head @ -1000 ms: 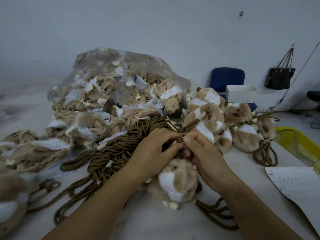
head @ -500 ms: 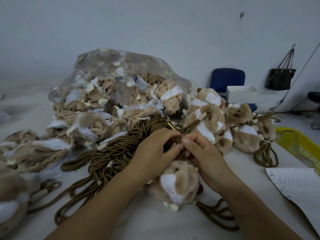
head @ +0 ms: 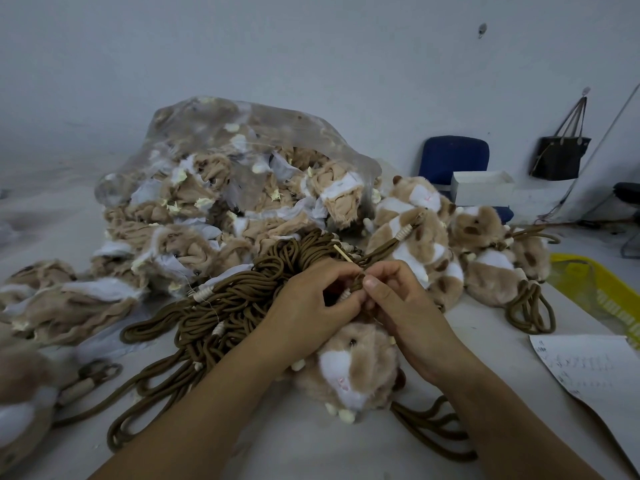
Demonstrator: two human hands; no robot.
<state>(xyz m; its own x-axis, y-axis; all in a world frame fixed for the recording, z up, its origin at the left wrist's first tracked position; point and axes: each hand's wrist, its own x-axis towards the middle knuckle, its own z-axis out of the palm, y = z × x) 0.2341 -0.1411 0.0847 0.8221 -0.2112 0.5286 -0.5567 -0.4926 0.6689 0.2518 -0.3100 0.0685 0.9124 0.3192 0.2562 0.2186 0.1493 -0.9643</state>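
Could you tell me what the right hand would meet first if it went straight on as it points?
Probably the left hand, its fingertips close against the right hand at the brown cord both pinch; beyond, the pile of cords. Depth is unclear.

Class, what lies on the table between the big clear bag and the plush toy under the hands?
In the head view, a heap of brown cords lies between the bag and the plush toy.

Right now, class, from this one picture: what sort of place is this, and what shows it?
Probably a toy workshop. A clear plastic bag holds unstuffed plush skins, finished plush hamsters pile beside it, and the left hand and right hand pinch a brown cord over one plush toy.
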